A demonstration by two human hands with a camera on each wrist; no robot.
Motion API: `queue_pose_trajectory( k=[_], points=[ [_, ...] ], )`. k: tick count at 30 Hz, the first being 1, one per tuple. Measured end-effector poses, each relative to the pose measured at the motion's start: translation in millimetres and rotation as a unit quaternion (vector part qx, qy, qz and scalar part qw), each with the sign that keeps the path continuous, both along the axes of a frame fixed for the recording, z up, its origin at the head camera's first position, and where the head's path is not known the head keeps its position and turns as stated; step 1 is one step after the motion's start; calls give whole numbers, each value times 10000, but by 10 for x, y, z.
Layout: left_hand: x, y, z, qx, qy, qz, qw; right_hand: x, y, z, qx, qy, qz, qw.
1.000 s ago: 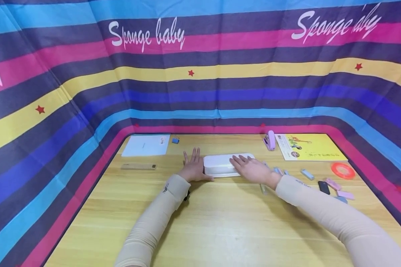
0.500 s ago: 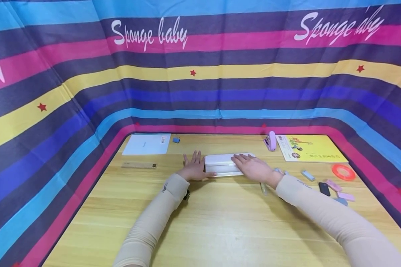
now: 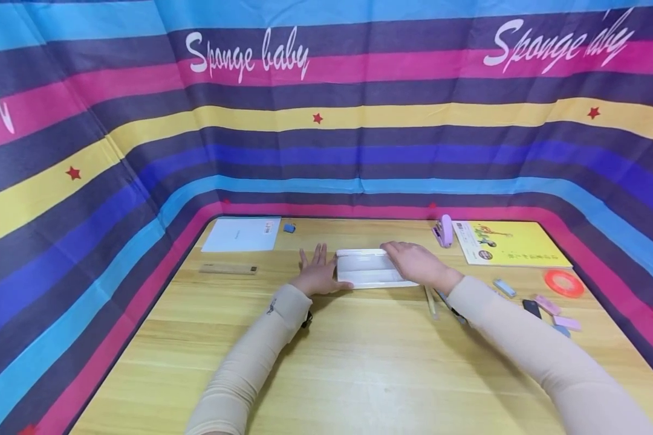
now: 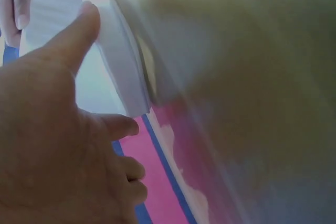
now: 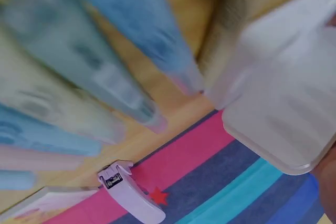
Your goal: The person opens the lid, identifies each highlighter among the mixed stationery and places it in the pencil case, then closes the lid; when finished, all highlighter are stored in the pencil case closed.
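A long white pencil box lies on the wooden table in the head view, its lid raised toward the far side. My left hand is at the box's left end, fingers spread, with the thumb resting on the front side. At the other end, my right hand holds the tilted lid by its edge; some of those fingers are hidden behind it. Several pens, including a blue one, lie just right of the box, partly under the right forearm.
A purple stapler, yellow book and orange tape roll are at the right. Small erasers lie nearer. On the left are a white notebook, a wooden ruler and a small blue item. A striped curtain surrounds the table.
The pencil box was closed under my right hand; its lid has swung up and away, showing the inside. The right hand has curled at the lid. The left hand has stayed in place.
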State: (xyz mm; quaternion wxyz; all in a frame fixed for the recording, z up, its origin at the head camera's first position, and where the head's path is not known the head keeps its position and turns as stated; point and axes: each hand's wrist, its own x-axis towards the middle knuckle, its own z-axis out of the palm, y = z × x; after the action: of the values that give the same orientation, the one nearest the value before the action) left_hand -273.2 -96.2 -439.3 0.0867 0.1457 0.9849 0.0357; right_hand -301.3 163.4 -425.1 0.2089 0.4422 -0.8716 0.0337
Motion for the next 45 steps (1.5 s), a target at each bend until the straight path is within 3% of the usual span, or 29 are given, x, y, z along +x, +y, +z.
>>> queue_pose_trajectory(
  k=[7, 15, 20, 23, 29, 34, 40, 45],
  points=[
    [40, -15, 42, 192, -15, 85, 9998, -154, -78, 140, -354, -639, -206, 9971],
    [44, -5, 21, 183, 261, 78, 9995, -494, -155, 245, -895, -1460, -1120, 9788],
    [23, 73, -10, -2, 435, -46, 9990, -606, -149, 238, -516, -1651, -1811, 9681],
    [13, 81, -30, -165, 531, -85, 9984, -648, -184, 193, -141, -1670, -1974, 9659],
    [3, 40, -48, -417, 596, -15, 9973, -691, -239, 24, 85, -1735, -2101, 9621],
    [1, 40, -66, -364, 653, -94, 9972, -644, -203, -53, -98, -1688, -2094, 9631],
    [-30, 31, -123, -411, 828, -261, 9954, -547, -139, -3, -295, -1688, -1908, 9666],
    [-48, 23, -104, -366, 804, -271, 9957, -459, -40, 82, -360, -1600, -1683, 9720]
  ],
)
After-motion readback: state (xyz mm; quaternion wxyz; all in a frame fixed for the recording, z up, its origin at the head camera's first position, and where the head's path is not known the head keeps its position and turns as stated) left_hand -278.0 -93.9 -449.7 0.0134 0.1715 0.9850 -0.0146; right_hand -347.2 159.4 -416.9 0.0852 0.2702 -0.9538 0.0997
